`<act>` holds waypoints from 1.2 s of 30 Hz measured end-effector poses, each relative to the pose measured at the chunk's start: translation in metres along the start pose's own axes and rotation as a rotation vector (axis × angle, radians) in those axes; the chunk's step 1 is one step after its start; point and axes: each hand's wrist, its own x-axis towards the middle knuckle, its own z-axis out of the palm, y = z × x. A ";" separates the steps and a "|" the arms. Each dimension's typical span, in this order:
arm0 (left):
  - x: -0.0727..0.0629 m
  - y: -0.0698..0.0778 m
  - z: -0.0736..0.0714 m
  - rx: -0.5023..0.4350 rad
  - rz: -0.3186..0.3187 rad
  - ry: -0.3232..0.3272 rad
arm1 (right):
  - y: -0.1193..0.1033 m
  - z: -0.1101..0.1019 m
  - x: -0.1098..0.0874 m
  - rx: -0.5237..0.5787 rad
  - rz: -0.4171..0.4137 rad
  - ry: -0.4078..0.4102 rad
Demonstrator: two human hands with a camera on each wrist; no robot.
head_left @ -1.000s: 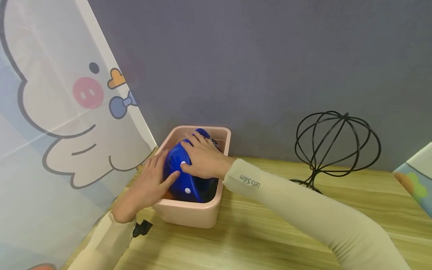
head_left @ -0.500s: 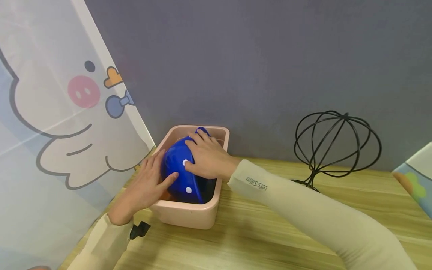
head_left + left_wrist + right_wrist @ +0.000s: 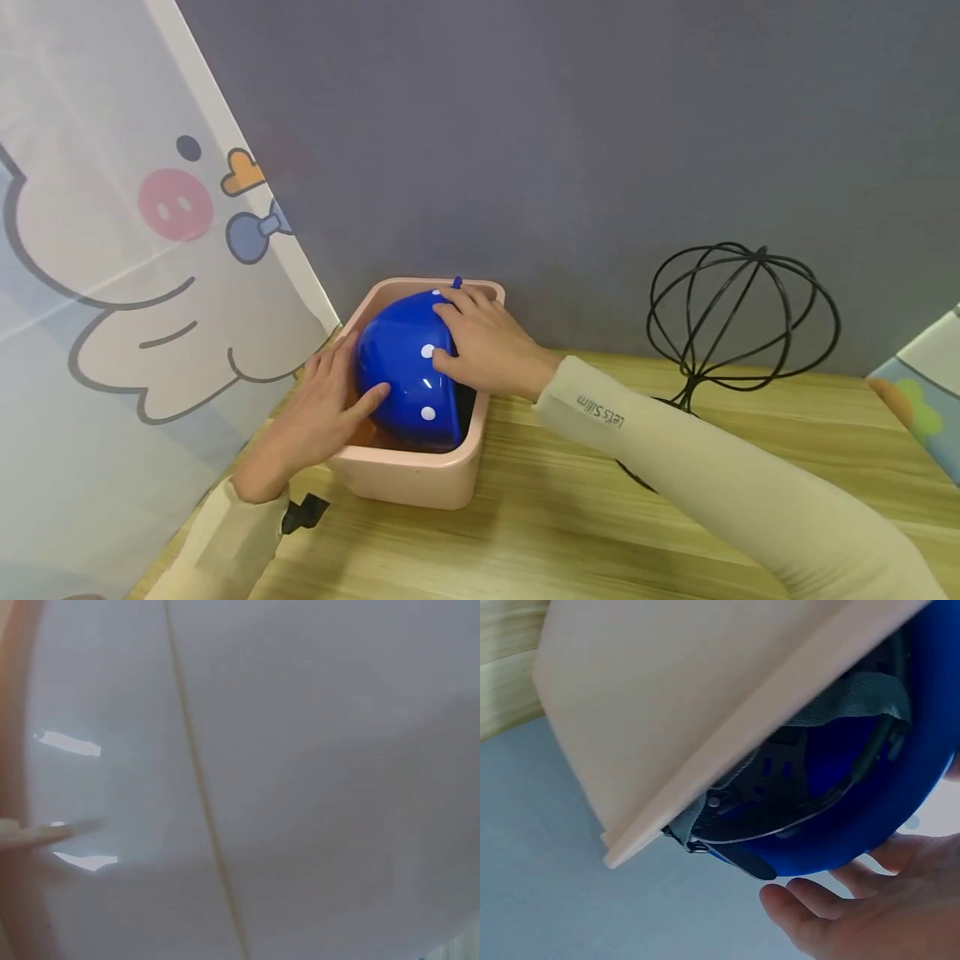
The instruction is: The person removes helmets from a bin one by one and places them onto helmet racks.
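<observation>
Helmet looks glossy blue, white-spotted and tilted.

Wood-grain table: pink bin, black wire stand on it.

Small dark lettering stands on the person's pale right sleeve, near the cuff, and appears roughly upside down in the head view. It reads "Let's", run straight into a second word that begins with a capital S, ends in m and looks like "Slim", though its middle letters are too small to tell for certain.
</observation>
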 end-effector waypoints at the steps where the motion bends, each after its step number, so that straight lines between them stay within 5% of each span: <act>1: 0.000 0.000 0.000 -0.003 -0.007 -0.002 | 0.002 0.001 -0.001 0.008 0.003 0.008; 22: 0.000 0.003 -0.001 -0.017 -0.016 -0.004 | 0.018 0.028 -0.029 0.148 0.011 0.202; 36: 0.005 0.002 -0.008 -0.061 -0.092 -0.059 | 0.017 0.045 -0.039 0.249 -0.056 0.312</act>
